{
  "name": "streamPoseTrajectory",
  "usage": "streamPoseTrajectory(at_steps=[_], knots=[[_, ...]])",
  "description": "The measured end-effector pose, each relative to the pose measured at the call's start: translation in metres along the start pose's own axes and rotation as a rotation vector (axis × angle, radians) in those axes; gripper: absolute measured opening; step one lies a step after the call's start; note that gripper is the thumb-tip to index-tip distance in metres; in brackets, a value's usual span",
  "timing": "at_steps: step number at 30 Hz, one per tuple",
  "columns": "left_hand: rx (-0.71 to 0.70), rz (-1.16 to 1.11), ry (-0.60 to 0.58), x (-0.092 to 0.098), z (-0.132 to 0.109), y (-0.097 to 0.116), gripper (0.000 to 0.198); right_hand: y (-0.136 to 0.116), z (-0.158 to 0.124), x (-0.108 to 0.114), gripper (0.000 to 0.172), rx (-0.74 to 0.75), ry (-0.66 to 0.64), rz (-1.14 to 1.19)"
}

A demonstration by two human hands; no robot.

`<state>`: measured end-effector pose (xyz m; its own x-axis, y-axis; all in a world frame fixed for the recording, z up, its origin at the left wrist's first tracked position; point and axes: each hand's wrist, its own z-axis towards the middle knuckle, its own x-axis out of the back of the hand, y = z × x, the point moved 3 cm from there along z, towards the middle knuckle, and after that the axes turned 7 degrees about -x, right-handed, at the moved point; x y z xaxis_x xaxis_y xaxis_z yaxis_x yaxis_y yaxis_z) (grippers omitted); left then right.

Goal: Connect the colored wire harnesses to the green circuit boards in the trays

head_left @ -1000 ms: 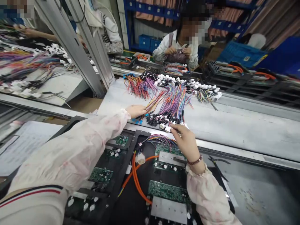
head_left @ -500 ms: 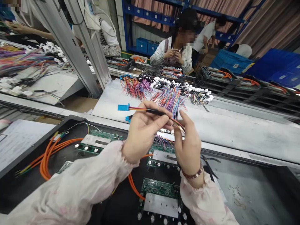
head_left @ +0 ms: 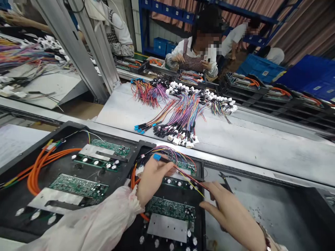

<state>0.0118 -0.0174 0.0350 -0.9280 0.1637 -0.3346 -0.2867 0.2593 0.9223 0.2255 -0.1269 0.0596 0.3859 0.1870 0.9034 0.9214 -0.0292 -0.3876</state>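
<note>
My left hand [head_left: 153, 183] is low over a black tray [head_left: 202, 181] and pinches a thin wire harness [head_left: 180, 169] near its blue connector [head_left: 157, 157]. The red, black and yellow wires run right to my right hand [head_left: 230, 212], whose thumb and forefinger seem to hold their far end. Beneath my hands lies a green circuit board [head_left: 170, 209] with a metal plate. Another bundle of coloured wires with white connectors [head_left: 167, 155] sits in the tray just behind my left hand. Black-handled side cutters [head_left: 226, 181] lie just beyond my right hand.
A large heap of coloured harnesses [head_left: 185, 115] lies on the grey bench [head_left: 248, 153]. A second black tray [head_left: 70, 164] on the left holds boards and orange cables. A seated co-worker [head_left: 193, 52] works across the bench, beside racks of trays.
Both hands have come down from above the bench to the tray, carrying the harness. My hands have drawn apart, with the right one moving further right.
</note>
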Motion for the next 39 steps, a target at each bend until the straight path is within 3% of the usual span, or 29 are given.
streamPoseTrajectory(at_steps=[4, 11, 19, 27, 35, 39], knots=[[-0.019, 0.012, 0.027, 0.004, 0.005, -0.004, 0.037, 0.006, 0.003, 0.003, 0.039, -0.035, -0.074, 0.067], [-0.02, -0.004, 0.033, 0.003, 0.008, 0.0, 0.037, -0.014, 0.042, 0.009, 0.022, 0.086, 0.125, 0.199], [-0.034, 0.001, 0.073, 0.006, 0.013, 0.002, 0.035, -0.028, 0.071, 0.008, 0.022, 0.196, 0.269, 0.245], [-0.218, 0.099, 0.093, 0.013, 0.019, -0.007, 0.034, -0.008, 0.065, 0.027, 0.019, 0.042, 0.361, 0.179], [-0.224, 0.082, 0.099, 0.012, 0.024, -0.009, 0.032, -0.031, 0.091, -0.006, 0.024, -0.001, 0.125, 0.308], [-0.263, 0.123, 0.129, 0.016, 0.024, -0.006, 0.033, -0.017, 0.079, 0.0, 0.014, -0.008, 0.099, 0.24]])
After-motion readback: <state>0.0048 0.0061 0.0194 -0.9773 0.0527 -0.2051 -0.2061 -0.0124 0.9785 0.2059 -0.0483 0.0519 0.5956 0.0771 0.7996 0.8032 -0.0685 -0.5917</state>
